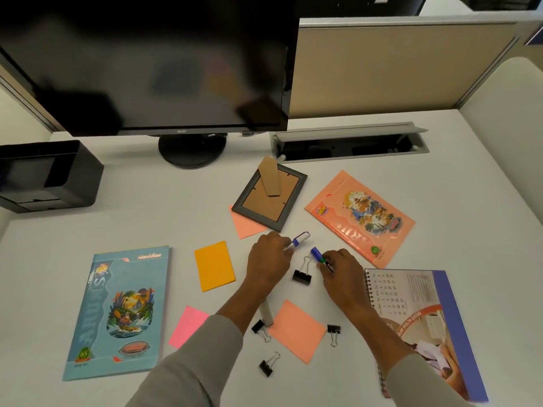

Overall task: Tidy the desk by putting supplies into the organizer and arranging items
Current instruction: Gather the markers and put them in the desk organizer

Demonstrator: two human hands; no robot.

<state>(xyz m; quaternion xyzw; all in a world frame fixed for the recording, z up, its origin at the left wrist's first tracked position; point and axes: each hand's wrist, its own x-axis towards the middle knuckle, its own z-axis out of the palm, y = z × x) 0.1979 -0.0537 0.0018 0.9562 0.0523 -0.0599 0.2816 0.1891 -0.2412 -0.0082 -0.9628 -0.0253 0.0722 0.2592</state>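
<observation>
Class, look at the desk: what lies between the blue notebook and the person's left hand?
In the head view, an orange sticky note lies on the desk between the blue notebook and the left hand, touching neither.

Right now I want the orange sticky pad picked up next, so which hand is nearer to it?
Left. The left hand, holding a pen, sits just right of the orange sticky pad. The right hand, holding markers, is farther right, beyond a binder clip.
</observation>
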